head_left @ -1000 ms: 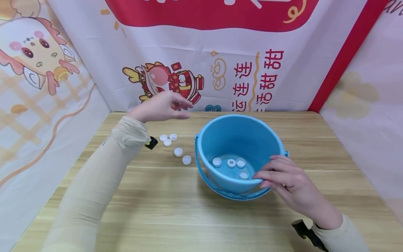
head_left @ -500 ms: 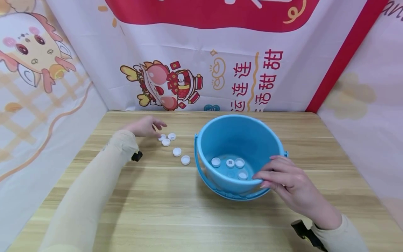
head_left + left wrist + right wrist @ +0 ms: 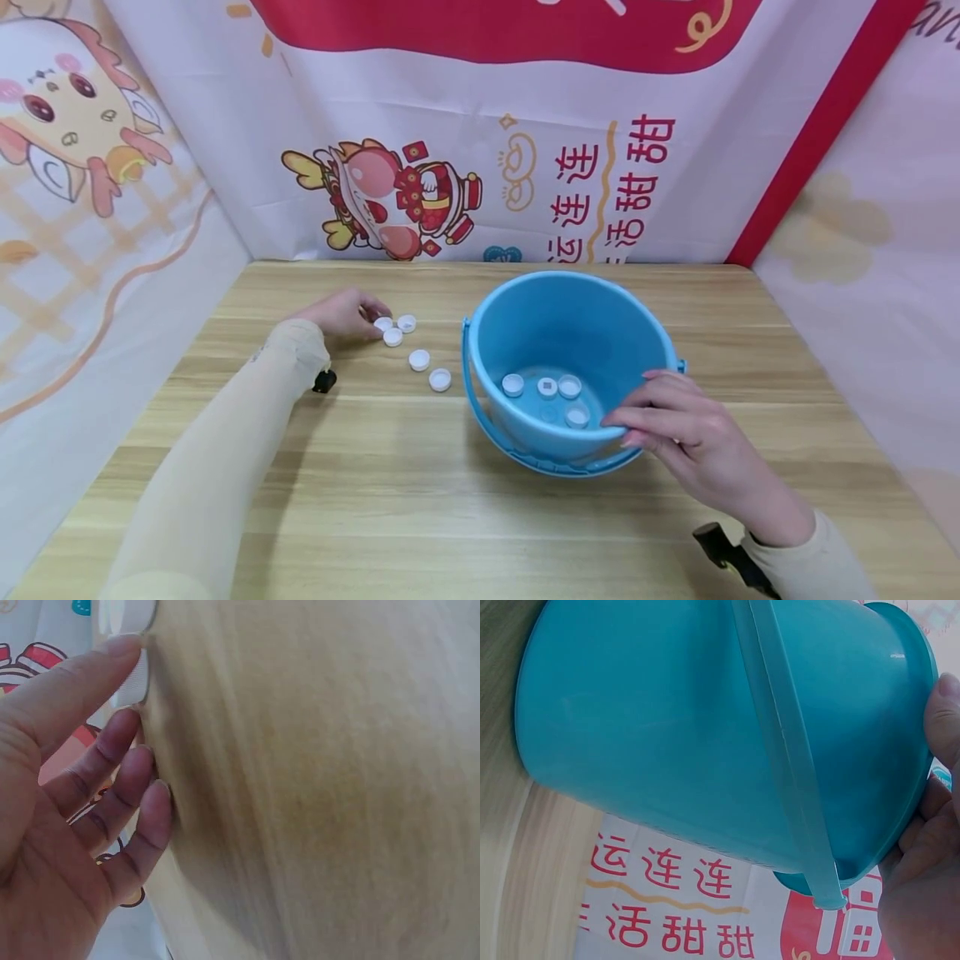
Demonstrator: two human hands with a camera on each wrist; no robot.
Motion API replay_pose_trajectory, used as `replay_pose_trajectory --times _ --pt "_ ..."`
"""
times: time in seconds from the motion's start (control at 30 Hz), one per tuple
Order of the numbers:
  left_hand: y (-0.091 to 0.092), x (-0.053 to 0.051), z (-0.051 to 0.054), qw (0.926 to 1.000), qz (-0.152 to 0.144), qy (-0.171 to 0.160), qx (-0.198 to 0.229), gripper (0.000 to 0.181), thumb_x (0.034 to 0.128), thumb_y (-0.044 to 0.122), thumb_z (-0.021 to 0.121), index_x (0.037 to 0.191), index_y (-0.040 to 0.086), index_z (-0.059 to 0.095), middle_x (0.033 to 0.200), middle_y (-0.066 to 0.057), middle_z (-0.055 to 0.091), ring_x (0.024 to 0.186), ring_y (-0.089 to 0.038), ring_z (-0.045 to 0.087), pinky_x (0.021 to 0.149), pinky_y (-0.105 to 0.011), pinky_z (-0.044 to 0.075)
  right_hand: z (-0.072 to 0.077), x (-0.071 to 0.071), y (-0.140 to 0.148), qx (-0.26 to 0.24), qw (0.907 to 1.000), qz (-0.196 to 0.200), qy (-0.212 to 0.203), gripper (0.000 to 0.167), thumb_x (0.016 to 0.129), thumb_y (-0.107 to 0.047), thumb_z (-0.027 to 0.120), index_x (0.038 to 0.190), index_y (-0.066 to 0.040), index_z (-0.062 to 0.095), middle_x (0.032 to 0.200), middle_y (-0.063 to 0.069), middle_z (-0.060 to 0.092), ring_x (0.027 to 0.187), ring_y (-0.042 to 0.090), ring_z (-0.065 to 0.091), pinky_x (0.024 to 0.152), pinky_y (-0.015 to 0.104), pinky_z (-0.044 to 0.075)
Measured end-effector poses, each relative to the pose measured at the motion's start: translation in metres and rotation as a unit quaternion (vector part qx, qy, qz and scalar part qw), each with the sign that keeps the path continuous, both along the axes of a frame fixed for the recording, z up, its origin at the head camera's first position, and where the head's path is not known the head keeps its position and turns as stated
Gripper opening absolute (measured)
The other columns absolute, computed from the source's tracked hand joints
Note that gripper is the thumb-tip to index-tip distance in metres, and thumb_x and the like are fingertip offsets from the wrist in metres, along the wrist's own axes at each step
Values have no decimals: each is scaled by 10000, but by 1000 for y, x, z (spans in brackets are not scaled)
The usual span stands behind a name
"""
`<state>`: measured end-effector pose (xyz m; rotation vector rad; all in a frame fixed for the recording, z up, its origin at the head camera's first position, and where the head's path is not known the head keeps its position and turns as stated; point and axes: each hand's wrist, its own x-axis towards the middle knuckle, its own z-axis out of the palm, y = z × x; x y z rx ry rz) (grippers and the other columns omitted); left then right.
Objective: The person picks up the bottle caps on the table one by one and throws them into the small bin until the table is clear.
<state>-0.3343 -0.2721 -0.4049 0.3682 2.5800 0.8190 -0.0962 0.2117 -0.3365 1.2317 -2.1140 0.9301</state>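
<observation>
At the far left of the table, my left hand [image 3: 347,314] pinches a white bottle cap [image 3: 383,323] between thumb and forefinger. The left wrist view shows the ridged side of that cap [image 3: 135,684] between the fingertips; the other fingers are loosely bent. Two more caps lie right against or close to it, one nearer [image 3: 393,337] and one to its right [image 3: 407,323]. My right hand [image 3: 693,429] grips the rim of a blue plastic bucket [image 3: 585,321], thumb outside and fingers over the edge. Several white caps [image 3: 513,384] lie on the bucket's floor.
Two loose caps, one farther [image 3: 419,360] and one nearer [image 3: 440,380], lie between the left hand and the bucket. The bucket's handle [image 3: 487,425] hangs down its near side. Printed cloth [image 3: 450,100] walls the wooden table [image 3: 390,492] at the back and sides.
My left hand has come down and left from above the table to the group of caps, and its thumb and forefinger have closed on one. The right hand has stayed on the bucket rim.
</observation>
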Motion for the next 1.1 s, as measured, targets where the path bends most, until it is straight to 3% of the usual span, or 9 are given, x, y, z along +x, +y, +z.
replay_pose_trajectory --times 0.3,0.43,0.57,0.8,1.1 --pt "-2 2 -5 9999 87 72 -35 296 834 244 818 1096 135 734 1039 -48 693 1011 -259 589 954 -449 457 2 1 0 23 10000 10 -25 324 973 -369 569 1038 -123 769 944 -23 676 971 202 556 1039 269 355" --pt "-10 7 -4 9993 39 342 -131 323 837 283 812 1103 116 734 1041 -40 704 994 -243 605 935 -443 468 2 1 -1 33 10000 37 -42 325 972 -367 568 1036 -120 768 943 -24 675 963 197 555 1025 259 361" --pt "-18 16 4 9975 -30 663 -247 367 849 277 794 1152 81 722 1072 -51 711 989 -238 623 908 -444 489 2 0 -1 8 10000 56 -1 319 970 -362 574 1028 -116 768 940 -19 675 964 207 555 1022 262 362" --pt "-27 38 17 9959 -131 848 -296 356 868 268 783 1170 88 727 1069 -50 712 933 -217 611 842 -408 499 2 0 0 13 10000 22 12 324 968 -369 579 1024 -113 770 939 -13 679 967 210 557 1017 257 368" --pt "-9 72 50 9853 -735 1515 -269 355 866 267 787 1173 97 735 971 -3 708 876 -182 614 779 -370 507 2 1 -1 -1 10000 9 -38 324 961 -371 592 1023 -108 771 943 -5 682 975 209 555 1011 253 372"
